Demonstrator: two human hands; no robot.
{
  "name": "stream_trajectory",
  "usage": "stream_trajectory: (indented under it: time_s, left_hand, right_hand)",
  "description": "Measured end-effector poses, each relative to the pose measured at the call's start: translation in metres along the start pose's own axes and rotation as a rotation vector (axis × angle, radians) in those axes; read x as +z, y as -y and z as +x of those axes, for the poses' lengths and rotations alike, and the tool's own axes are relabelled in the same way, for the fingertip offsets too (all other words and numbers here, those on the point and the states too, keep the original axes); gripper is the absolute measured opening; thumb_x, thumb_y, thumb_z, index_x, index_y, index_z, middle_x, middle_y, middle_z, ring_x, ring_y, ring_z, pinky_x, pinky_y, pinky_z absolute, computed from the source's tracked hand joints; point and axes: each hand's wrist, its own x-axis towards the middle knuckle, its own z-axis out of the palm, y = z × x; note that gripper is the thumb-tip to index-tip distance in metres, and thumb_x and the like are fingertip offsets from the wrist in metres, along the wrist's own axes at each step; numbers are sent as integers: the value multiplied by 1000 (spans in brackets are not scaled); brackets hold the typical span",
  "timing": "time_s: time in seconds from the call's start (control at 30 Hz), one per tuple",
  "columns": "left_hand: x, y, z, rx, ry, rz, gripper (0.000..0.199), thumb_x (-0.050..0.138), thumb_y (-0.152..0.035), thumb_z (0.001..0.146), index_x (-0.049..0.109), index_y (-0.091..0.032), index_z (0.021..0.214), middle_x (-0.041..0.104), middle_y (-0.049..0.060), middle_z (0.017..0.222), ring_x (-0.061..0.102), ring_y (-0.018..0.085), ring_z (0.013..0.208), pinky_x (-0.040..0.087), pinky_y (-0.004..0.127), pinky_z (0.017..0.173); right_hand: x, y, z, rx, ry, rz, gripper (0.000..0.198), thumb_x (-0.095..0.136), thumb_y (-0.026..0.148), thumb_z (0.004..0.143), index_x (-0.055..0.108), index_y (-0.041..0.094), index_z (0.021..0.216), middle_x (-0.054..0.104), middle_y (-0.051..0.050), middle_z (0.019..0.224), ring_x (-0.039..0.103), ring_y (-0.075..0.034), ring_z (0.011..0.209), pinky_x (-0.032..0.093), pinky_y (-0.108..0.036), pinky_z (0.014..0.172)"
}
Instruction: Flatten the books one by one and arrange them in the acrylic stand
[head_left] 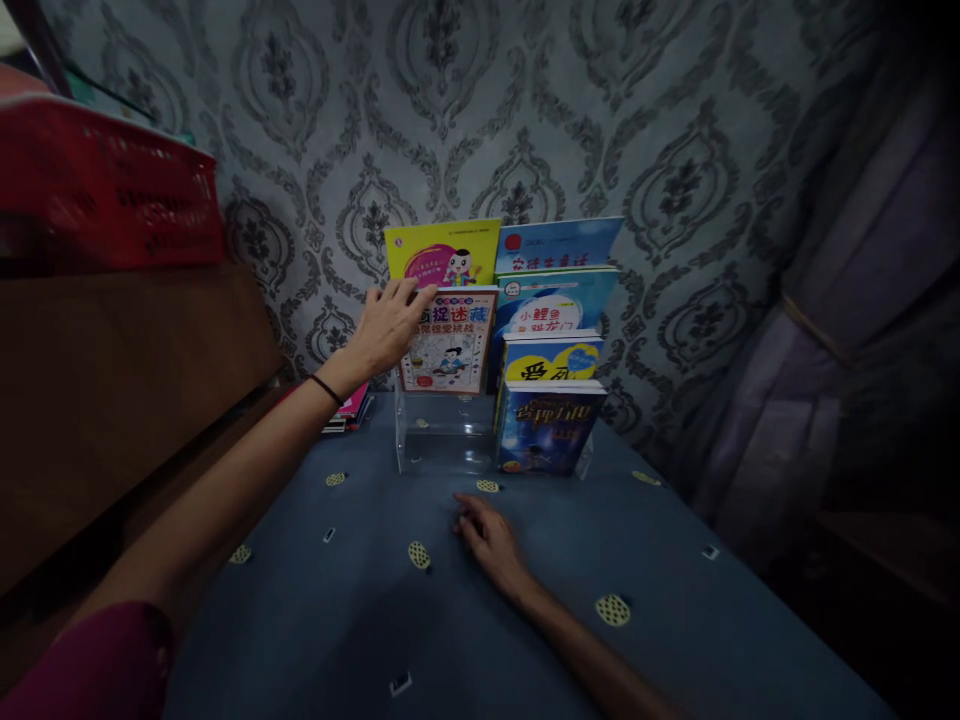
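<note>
A clear tiered stand (439,450) on the blue cloth holds several children's books. My left hand (386,325) grips the top left corner of a white picture book (450,345) standing in the stand's left side, in front of a yellow book (442,250). My right hand (487,535) rests flat on the cloth just before the stand, fingers loosely curled, holding nothing. On the stand's right side stand a dark blue book (547,425), a yellow-and-blue book (551,358) and two light blue books (555,300) behind.
The blue dotted cloth (525,620) covers the table. A few flat books (346,410) lie left of the stand. A wooden shelf (112,380) carries a red crate (105,190) at left. Patterned wallpaper is behind, and a curtain (847,330) hangs at right.
</note>
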Motion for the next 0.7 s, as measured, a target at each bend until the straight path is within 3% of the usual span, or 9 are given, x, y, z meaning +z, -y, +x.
stream_trajectory:
  time_s: [0.47, 0.6, 0.7]
  left_hand:
    - [1, 5, -10, -26, -14, -45, 56, 44, -13, 96, 35, -20, 151, 49, 17, 148, 44, 32, 133, 41, 50, 105]
    - [1, 14, -31, -97, -37, -67, 58, 41, -13, 97, 32, -18, 154, 48, 17, 150, 44, 30, 135, 40, 47, 108]
    - [15, 26, -61, -208, -9, -86, 55, 38, -14, 97, 34, -15, 152, 49, 19, 149, 46, 30, 135, 42, 46, 107]
  right_hand:
    - [0, 2, -1, -8, -21, 28, 40, 51, 28, 88, 70, 20, 122, 73, -8, 98, 71, -19, 75, 59, -33, 69]
    - [0, 2, -2, 16, -7, 53, 40, 51, 30, 88, 68, 20, 122, 73, -9, 100, 70, -20, 78, 58, -31, 63]
    - [-1, 3, -2, 51, 29, 72, 39, 49, 32, 90, 67, 20, 123, 71, -9, 100, 70, -20, 80, 58, -30, 64]
